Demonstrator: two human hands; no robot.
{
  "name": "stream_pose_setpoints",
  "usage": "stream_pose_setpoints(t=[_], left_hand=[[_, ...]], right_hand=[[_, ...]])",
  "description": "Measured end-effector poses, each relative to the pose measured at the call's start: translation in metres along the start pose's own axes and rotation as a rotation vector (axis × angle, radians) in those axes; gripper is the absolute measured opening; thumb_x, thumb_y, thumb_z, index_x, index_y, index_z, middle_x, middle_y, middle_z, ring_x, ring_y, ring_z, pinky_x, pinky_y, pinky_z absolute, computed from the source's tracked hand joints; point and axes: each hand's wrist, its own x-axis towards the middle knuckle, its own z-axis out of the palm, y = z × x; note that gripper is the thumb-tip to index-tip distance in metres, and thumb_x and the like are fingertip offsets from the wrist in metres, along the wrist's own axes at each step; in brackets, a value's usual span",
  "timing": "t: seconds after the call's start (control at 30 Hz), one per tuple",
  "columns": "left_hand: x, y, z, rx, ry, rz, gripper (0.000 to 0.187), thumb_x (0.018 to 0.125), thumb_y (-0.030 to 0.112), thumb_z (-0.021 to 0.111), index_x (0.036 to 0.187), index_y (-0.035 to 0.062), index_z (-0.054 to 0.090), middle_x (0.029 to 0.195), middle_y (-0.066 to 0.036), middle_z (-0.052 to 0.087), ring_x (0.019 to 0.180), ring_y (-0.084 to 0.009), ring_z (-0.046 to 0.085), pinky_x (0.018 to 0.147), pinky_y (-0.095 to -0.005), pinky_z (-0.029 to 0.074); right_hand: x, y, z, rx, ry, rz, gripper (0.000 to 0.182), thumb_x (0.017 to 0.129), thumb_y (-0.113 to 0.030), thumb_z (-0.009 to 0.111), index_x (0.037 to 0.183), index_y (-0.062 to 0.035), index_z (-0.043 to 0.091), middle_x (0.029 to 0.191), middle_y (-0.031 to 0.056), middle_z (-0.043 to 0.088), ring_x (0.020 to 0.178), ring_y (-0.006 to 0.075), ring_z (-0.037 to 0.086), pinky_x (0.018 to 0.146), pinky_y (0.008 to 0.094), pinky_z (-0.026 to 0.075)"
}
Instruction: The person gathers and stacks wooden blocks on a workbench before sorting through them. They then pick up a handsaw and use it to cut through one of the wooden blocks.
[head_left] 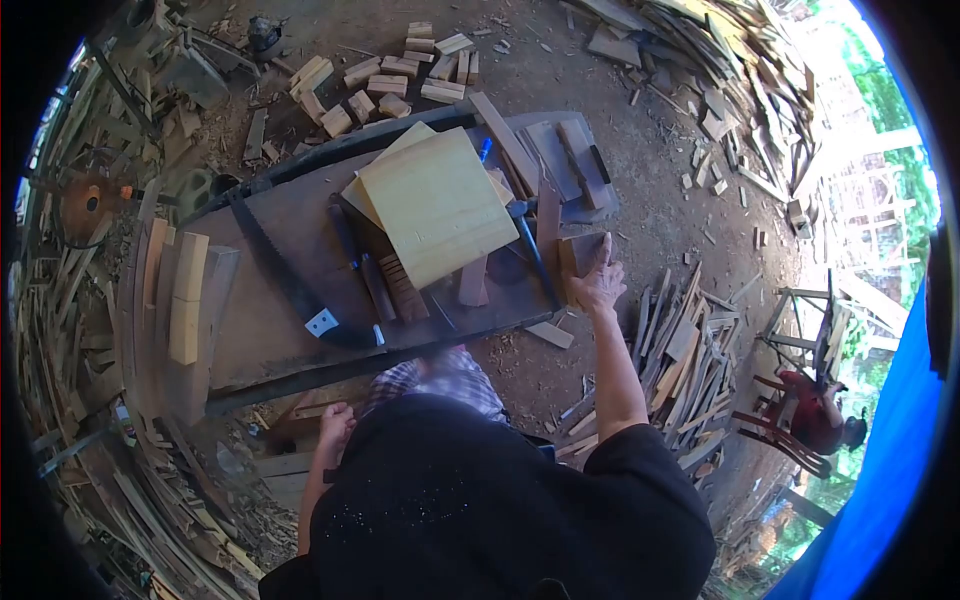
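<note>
My right hand (598,285) is at the right end of the workbench, its fingers closed around the edge of a brown wooden block (572,252). My left hand (337,426) is low beside my body, near the bench's front edge, with curled fingers and nothing visible in them. Wide pale wooden boards (437,205) lie stacked mid-bench. A hammer (530,240) rests between them and the block. Left of the boards are a long dark saw (275,262) and a chisel-like tool (375,290) with a wooden handle.
The dark workbench (270,365) spans the middle. Long wooden beams (188,300) stand at its left end. Cut blocks (385,85) lie on the ground behind it. Scrap wood (690,335) is piled at the right, where a person in red (805,410) sits farther off.
</note>
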Motion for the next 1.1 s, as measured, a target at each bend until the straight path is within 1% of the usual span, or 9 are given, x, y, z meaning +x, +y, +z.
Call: stream_pose_setpoints(t=[0.07,0.13,0.17,0.23,0.27,0.33,0.53,0.83,1.1], left_hand=[[-0.004,0.001,0.002,0.002,0.008,0.007,0.027,0.089,0.014,0.063,0.113,0.0074,0.053,0.084,-0.003,0.058,0.063,-0.0109,0.055,0.050,-0.0225,0.045],[-0.008,0.001,0.004,0.004,0.020,0.010,0.027,0.089,0.014,0.063,0.113,0.0074,0.053,0.085,-0.003,0.058,0.064,-0.0111,0.055,0.051,-0.0230,0.046],[-0.012,0.000,0.003,0.040,0.017,0.030,0.027,0.089,0.015,0.064,0.112,0.0073,0.054,0.085,-0.003,0.058,0.066,-0.0118,0.056,0.053,-0.0240,0.046],[-0.016,-0.003,0.001,0.079,0.016,0.049,0.027,0.088,0.016,0.064,0.112,0.0071,0.054,0.086,-0.003,0.059,0.068,-0.0124,0.057,0.055,-0.0250,0.047],[-0.016,-0.006,-0.001,0.064,0.009,0.041,0.028,0.088,0.016,0.064,0.113,0.0071,0.054,0.087,-0.003,0.059,0.070,-0.0132,0.058,0.058,-0.0262,0.047],[-0.019,-0.011,-0.005,0.045,0.007,0.037,0.029,0.088,0.016,0.065,0.114,0.0070,0.055,0.088,-0.003,0.059,0.072,-0.0140,0.058,0.061,-0.0273,0.048],[-0.035,-0.019,-0.012,0.031,0.094,0.038,0.032,0.088,0.016,0.065,0.117,0.0059,0.054,0.092,-0.005,0.061,0.075,-0.0143,0.058,0.064,-0.0292,0.048],[0.009,-0.086,-0.033,0.107,0.028,0.188,0.035,0.085,0.015,0.068,0.115,-0.0006,0.057,0.101,-0.008,0.063,0.090,-0.0180,0.060,0.080,-0.0301,0.049],[-0.021,-0.018,-0.005,0.055,0.037,0.087,0.031,0.086,0.016,0.067,0.111,0.0021,0.056,0.092,-0.005,0.062,0.077,-0.0148,0.058,0.068,-0.0286,0.048]], right_hand=[[0.002,-0.006,-0.003,-0.059,0.043,-0.011,0.103,0.070,-0.040,0.074,0.149,-0.0188,0.012,0.124,0.0264,0.044,0.114,0.0407,0.047,0.096,0.0484,0.036],[0.017,-0.012,0.001,0.055,0.388,-0.241,0.079,0.077,-0.036,0.068,0.142,-0.0103,0.031,0.125,0.0230,0.049,0.113,0.0371,0.050,0.099,0.0499,0.032],[0.027,-0.018,0.003,0.057,0.385,-0.241,0.079,0.077,-0.036,0.068,0.142,-0.0103,0.031,0.125,0.0230,0.049,0.113,0.0371,0.050,0.099,0.0499,0.032],[0.054,-0.033,0.005,0.078,0.186,-0.342,0.048,0.083,-0.029,0.059,0.124,-0.0047,0.054,0.116,0.0173,0.060,0.110,0.0337,0.055,0.100,0.0520,0.032],[0.067,-0.042,0.008,0.081,0.185,-0.343,0.048,0.083,-0.029,0.059,0.124,-0.0047,0.054,0.116,0.0173,0.060,0.110,0.0337,0.055,0.100,0.0520,0.032],[0.086,-0.060,0.015,-0.087,-0.095,-0.262,0.032,0.083,-0.021,0.055,0.110,-0.0072,0.065,0.110,0.0157,0.065,0.109,0.0330,0.058,0.102,0.0521,0.031],[0.107,-0.081,0.027,-0.032,-0.274,-0.069,0.038,0.081,-0.018,0.054,0.114,-0.0035,0.064,0.121,0.0178,0.061,0.118,0.0327,0.055,0.104,0.0515,0.033],[0.099,-0.082,0.013,-0.144,-0.321,-0.182,0.039,0.078,-0.017,0.058,0.115,-0.0030,0.062,0.122,0.0161,0.061,0.117,0.0311,0.056,0.102,0.0509,0.035],[0.110,-0.081,0.022,-0.202,-0.406,-0.246,0.042,0.077,-0.020,0.063,0.116,-0.0032,0.061,0.123,0.0152,0.061,0.117,0.0306,0.056,0.104,0.0533,0.033]])
